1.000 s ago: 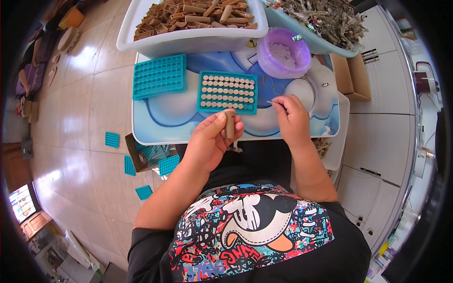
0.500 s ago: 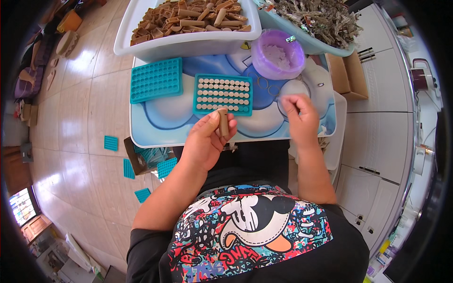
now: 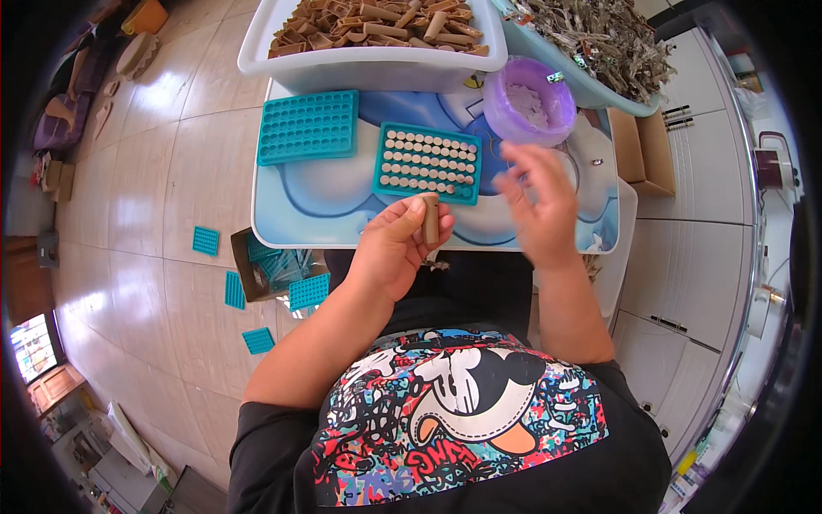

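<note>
My left hand [image 3: 390, 248] is closed round a brown cylindrical tube [image 3: 431, 227], held upright at the table's near edge. Just beyond it lies a teal tray [image 3: 384, 176] with rows of pale round pieces in its holes; several holes at its near right corner hold none. My right hand [image 3: 544, 210] hovers over the table, right of that tray and nearer than the purple bowl. Its fingers are stretched and apart, slightly blurred, with nothing visible in them. The purple bowl [image 3: 561, 107] contains whitish material.
A second teal tray [image 3: 308, 128] lies at the table's left. Behind stand a white bin [image 3: 368, 73] of brown tube pieces and a light blue tub [image 3: 591, 86] of greyish shredded material. A cardboard box [image 3: 248, 274] with teal trays sits below left; more trays lie on the floor.
My right hand's fingers have gone from curled together to spread apart. The left hand still grips the brown tube. The whole view has shifted slightly.
</note>
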`<state>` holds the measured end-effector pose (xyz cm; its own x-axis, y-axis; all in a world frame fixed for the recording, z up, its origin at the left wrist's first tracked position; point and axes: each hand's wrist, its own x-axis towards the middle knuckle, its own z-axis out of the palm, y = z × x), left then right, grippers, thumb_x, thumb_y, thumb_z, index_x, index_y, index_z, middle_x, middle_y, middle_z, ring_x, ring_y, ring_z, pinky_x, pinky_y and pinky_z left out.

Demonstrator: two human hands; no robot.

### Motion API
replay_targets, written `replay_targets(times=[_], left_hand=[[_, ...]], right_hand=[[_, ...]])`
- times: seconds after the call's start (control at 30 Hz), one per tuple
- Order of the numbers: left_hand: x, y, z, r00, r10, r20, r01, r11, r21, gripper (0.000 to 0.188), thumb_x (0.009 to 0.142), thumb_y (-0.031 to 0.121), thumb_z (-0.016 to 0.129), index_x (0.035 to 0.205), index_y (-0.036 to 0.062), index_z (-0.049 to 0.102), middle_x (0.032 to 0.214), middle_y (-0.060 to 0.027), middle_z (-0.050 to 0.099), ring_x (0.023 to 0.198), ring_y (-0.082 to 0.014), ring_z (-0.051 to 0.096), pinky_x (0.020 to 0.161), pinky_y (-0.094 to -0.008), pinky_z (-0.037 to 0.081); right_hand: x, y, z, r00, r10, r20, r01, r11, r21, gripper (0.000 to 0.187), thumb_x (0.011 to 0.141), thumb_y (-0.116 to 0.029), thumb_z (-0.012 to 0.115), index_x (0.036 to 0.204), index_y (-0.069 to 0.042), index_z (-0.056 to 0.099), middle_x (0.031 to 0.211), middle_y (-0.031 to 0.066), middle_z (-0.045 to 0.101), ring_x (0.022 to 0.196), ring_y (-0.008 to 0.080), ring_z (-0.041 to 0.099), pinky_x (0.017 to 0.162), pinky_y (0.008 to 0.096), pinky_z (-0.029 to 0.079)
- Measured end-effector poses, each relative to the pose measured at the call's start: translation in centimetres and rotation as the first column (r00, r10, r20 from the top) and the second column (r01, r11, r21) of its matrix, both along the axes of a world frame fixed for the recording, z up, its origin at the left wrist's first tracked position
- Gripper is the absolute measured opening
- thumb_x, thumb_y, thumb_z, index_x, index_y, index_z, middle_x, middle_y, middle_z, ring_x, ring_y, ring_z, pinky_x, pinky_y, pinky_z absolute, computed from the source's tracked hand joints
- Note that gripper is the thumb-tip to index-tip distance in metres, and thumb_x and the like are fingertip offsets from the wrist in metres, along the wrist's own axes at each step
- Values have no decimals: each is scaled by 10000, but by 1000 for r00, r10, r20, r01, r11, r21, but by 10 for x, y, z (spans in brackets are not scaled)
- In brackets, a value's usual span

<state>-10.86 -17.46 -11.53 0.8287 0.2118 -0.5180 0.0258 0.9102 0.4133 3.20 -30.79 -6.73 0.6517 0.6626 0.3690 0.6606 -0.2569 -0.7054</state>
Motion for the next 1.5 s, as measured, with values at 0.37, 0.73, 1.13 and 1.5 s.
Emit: replay_targets(times=[0.37, 0.73, 1.13, 1.5], left_hand=[[-6, -2, 14, 991, -125, 39, 121, 989, 86, 293, 947, 233, 513, 1126, 4, 548, 986, -96, 625, 896, -175, 626, 778, -276, 517], [-14, 10, 32, 900, -407, 158, 367, 901, 229, 452, 860, 62, 605, 1270, -25, 436, 1104, -128, 608, 1022, -182, 603, 869, -291, 493], [-16, 7, 28, 896, -440, 62, 406, 867, 290, 520, 785, 22, 629, 1270, -33, 451, 1079, -135, 618, 1002, -196, 613, 852, -309, 510], [-16, 10, 21, 909, -371, 188, 352, 927, 129, 470, 858, -9, 564, 1307, 17, 426, 1145, -137, 580, 1033, -220, 601, 907, -332, 494]], right_hand=[[-40, 3, -11, 941, 312, -135, -320, 946, -49, 632, 598, -178, 827, 1148, -25, 556, 1169, 139, 544, 1046, 304, 552, 903, 364, 448], [-33, -11, -4, 877, 361, -316, -364, 930, 52, 599, 602, -144, 833, 1126, -21, 570, 1146, 134, 551, 1043, 273, 561, 880, 345, 467], [-36, -13, -5, 868, 360, -341, -381, 924, 4, 589, 633, -207, 827, 1117, -14, 552, 1105, 129, 557, 979, 245, 580, 826, 336, 482], [4, -32, -24, 973, -169, -157, 117, 948, -296, 615, 653, -178, 796, 1178, -12, 523, 1040, 103, 549, 939, 226, 562, 820, 327, 461]])
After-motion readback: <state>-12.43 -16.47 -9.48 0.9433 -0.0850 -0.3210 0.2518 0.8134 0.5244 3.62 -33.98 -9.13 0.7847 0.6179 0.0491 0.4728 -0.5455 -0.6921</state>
